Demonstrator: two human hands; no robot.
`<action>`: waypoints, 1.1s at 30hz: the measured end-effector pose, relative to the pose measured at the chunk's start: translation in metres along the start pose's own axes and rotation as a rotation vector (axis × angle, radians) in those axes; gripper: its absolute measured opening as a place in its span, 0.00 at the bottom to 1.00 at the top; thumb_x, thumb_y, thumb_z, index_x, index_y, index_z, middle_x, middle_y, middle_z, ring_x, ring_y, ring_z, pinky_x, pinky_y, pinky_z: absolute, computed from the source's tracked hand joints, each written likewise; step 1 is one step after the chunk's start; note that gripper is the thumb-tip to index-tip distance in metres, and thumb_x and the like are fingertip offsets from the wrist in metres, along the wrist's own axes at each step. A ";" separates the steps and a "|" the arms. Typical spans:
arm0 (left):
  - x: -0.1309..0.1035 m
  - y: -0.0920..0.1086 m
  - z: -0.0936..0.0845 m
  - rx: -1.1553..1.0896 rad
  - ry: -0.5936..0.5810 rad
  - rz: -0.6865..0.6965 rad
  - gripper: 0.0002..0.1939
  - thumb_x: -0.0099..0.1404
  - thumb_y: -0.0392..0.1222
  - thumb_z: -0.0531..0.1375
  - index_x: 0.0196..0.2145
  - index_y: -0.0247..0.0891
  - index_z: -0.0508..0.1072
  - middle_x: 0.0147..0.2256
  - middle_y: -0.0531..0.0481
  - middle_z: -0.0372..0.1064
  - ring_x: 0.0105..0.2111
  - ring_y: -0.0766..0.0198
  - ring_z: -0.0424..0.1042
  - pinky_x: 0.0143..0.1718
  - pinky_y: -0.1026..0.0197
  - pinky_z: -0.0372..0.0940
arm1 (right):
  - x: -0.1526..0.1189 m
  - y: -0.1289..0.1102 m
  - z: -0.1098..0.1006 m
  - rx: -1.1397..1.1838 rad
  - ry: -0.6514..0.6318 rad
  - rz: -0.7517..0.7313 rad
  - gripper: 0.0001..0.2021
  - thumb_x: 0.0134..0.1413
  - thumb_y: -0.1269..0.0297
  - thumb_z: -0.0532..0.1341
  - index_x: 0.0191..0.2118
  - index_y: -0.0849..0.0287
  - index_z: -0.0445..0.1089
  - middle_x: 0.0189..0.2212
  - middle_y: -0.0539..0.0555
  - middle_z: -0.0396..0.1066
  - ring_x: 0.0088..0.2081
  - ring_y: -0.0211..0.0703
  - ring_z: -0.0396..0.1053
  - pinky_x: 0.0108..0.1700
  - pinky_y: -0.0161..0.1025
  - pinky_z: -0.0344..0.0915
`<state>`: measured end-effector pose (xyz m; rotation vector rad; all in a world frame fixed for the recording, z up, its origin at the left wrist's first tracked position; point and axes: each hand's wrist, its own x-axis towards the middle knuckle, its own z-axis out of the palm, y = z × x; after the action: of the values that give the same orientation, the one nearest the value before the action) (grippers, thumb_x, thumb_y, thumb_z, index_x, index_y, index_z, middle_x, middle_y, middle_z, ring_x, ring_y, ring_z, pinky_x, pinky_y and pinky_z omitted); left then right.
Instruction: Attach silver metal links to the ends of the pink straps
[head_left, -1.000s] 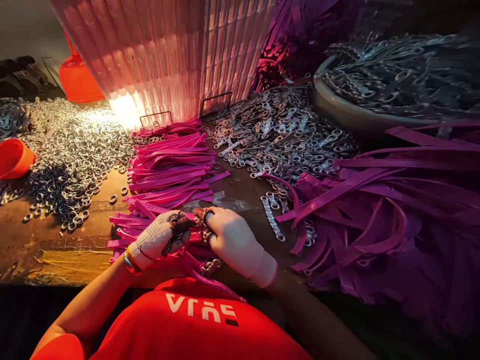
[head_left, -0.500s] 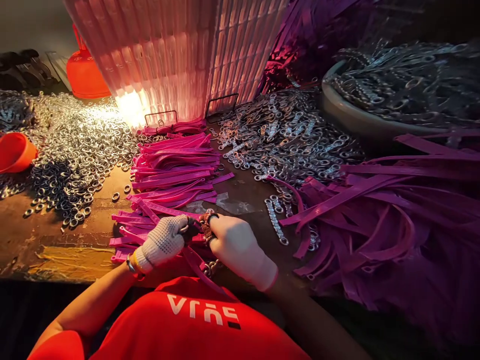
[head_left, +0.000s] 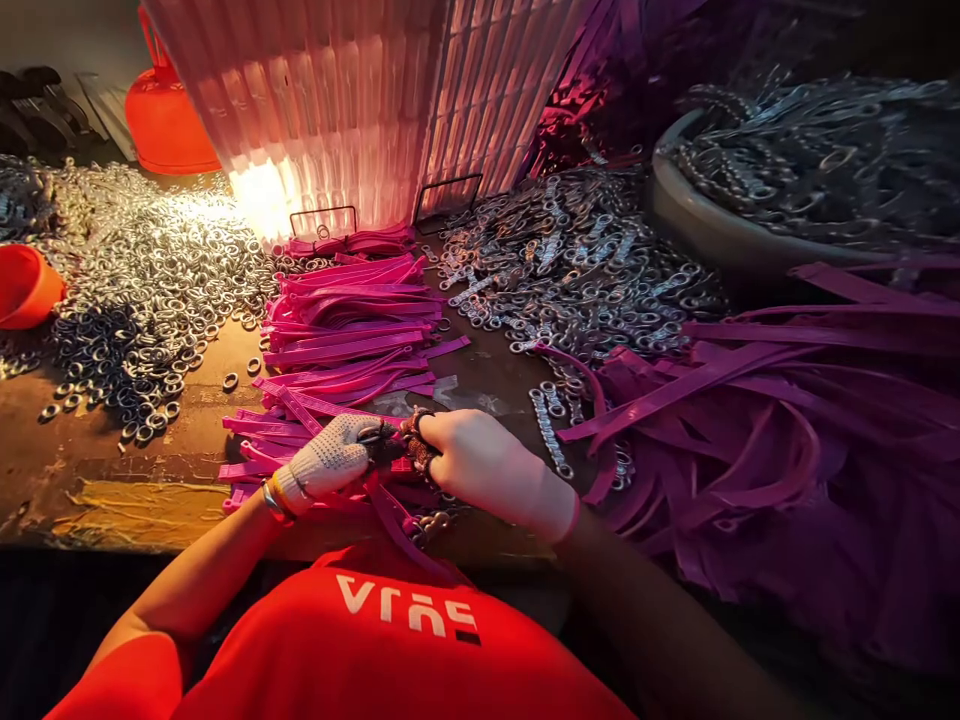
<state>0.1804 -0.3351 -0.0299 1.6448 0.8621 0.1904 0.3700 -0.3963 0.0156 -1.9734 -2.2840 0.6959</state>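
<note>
My left hand (head_left: 336,456), in a dotted white glove with dark fingertips, is closed in a pinch on a pink strap (head_left: 391,520). The strap hangs below the fingers toward the red shirt. Close beside it, my right hand (head_left: 487,468) is closed too, in a pale glove with dark brown fingertips; what its fingers grip is hidden. The fingertips of both hands nearly meet. A small metal link piece (head_left: 435,524) lies under the right hand at the table's front edge. Several rows of pink straps (head_left: 349,335) lie behind and beneath the hands.
Loose metal rings (head_left: 187,260) are heaped at left beside an orange cup (head_left: 28,288). Metal link strips (head_left: 570,260) are piled at right, before a full basin (head_left: 697,205). Purple-looking straps (head_left: 720,420) cover the right side. A ribbed translucent panel (head_left: 330,100) stands at the back.
Both hands have shifted slightly up in view and stay close together. The right hand has turned a little, its wrist moving right. The view has shifted slightly.
</note>
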 end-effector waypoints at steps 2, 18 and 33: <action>-0.001 0.002 0.001 -0.013 -0.010 0.001 0.09 0.62 0.38 0.52 0.29 0.35 0.70 0.23 0.53 0.64 0.19 0.70 0.58 0.20 0.67 0.51 | 0.001 0.004 0.001 0.109 0.011 -0.013 0.07 0.52 0.75 0.58 0.27 0.60 0.69 0.26 0.52 0.73 0.26 0.38 0.61 0.29 0.38 0.46; -0.005 -0.004 0.010 -0.197 -0.039 -0.120 0.18 0.66 0.51 0.56 0.28 0.34 0.72 0.19 0.51 0.65 0.14 0.71 0.57 0.14 0.69 0.49 | 0.005 0.002 0.016 -0.262 -0.015 -0.095 0.13 0.57 0.78 0.55 0.43 0.65 0.73 0.34 0.62 0.76 0.35 0.50 0.73 0.33 0.41 0.54; -0.004 0.000 0.018 -0.221 -0.014 -0.117 0.14 0.63 0.46 0.56 0.25 0.34 0.70 0.18 0.52 0.64 0.15 0.71 0.56 0.15 0.68 0.48 | 0.000 0.012 0.029 -0.375 0.058 -0.343 0.10 0.57 0.77 0.53 0.34 0.64 0.73 0.27 0.61 0.73 0.28 0.47 0.66 0.30 0.43 0.42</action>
<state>0.1876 -0.3515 -0.0339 1.3847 0.8915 0.1860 0.3713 -0.4037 -0.0150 -1.6156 -2.7754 0.1888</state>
